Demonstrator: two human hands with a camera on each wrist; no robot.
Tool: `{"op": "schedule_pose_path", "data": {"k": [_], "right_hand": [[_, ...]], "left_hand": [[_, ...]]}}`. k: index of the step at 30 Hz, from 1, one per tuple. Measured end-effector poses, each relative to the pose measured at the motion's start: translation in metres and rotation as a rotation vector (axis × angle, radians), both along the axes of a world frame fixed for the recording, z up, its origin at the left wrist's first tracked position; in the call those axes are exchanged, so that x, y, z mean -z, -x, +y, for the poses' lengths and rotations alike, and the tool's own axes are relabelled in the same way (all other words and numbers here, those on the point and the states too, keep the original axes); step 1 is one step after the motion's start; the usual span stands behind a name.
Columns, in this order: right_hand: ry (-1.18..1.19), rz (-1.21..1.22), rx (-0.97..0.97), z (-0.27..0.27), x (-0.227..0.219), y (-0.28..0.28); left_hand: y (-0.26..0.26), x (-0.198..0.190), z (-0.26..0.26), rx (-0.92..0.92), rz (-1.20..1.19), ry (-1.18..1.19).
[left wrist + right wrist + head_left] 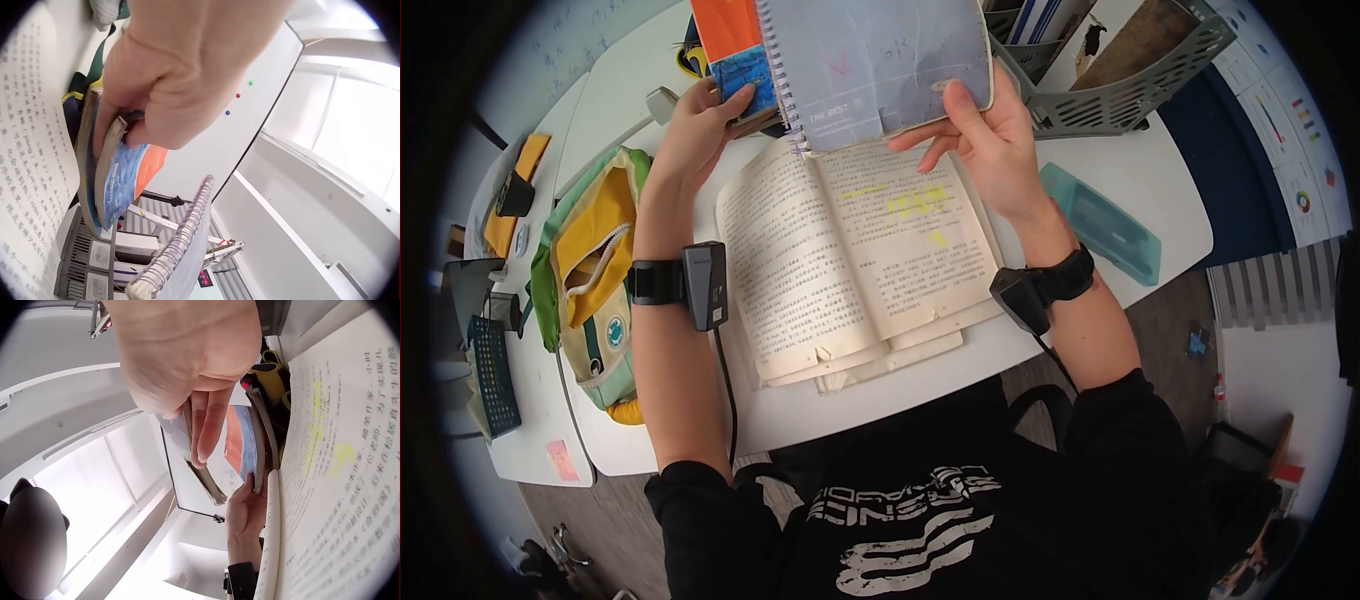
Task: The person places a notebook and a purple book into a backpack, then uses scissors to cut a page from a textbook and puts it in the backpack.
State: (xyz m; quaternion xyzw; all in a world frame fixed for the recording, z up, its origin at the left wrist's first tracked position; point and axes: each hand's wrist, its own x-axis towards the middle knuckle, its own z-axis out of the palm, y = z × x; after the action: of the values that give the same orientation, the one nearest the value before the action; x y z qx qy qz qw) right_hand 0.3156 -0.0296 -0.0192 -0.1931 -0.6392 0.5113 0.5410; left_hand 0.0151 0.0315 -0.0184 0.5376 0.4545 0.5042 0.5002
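Observation:
My right hand (pixel 997 145) grips a grey-covered spiral notebook (pixel 875 70) by its lower right side, thumb on the cover and fingers behind. At the left, my left hand (pixel 698 130) holds an orange-and-blue book (pixel 728 35) by its lower edge. The left wrist view shows two thick books there, with a finger in between and the thumb on the blue cover (pixel 125 181). Below both hands an open book (pixel 795 280) lies on the table, its right page marked in yellow highlighter. The notebook overlaps the top of that page in the head view.
A grey file holder (pixel 1115 115) with folders stands at the back right. Beside the open book's right edge lies a teal pencil box (pixel 1105 225). A green and yellow bag (pixel 595 290) sits left of my left forearm. The white table's (pixel 880 400) front edge runs near my body.

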Motion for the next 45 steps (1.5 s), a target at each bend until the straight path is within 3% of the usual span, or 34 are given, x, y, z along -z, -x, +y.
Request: {"op": "schedule_pose_path", "data": {"k": [2, 4, 11, 20, 23, 31, 39, 41, 45], "right_hand": [[0.014, 0.006, -0.005, 0.0, 0.0, 0.0], [0.027, 0.014, -0.007, 0.0, 0.001, 0.002], [0.139, 0.006, 0.024, 0.007, 0.014, 0.002], [0.193, 0.081, -0.015, -0.001, 0.006, 0.009], [0.217, 0.132, -0.006, -0.003, 0.005, 0.011], [0.277, 0.134, -0.053, -0.008, 0.001, 0.006], [0.287, 0.118, 0.001, -0.006, 0.007, 0.007], [0.293, 0.1, 0.01, -0.005, 0.008, 0.005], [0.257, 0.06, 0.059, -0.008, 0.004, 0.011]], "left_hand": [[0.001, -0.003, -0.003, -0.024, -0.026, 0.004], [0.006, -0.008, -0.002, 0.156, -0.057, -0.09], [-0.006, -0.04, -0.021, 0.259, -0.09, -0.238], [-0.017, -0.062, -0.043, 0.39, 0.057, -0.365], [-0.016, -0.059, -0.045, 0.417, -0.031, -0.319], [-0.002, -0.064, -0.056, 0.452, 0.063, -0.19], [0.0, -0.065, -0.055, 0.534, 0.059, -0.262], [0.001, -0.065, -0.054, 0.553, -0.117, -0.208], [-0.015, -0.066, -0.054, 0.361, -0.172, -0.117]]}}
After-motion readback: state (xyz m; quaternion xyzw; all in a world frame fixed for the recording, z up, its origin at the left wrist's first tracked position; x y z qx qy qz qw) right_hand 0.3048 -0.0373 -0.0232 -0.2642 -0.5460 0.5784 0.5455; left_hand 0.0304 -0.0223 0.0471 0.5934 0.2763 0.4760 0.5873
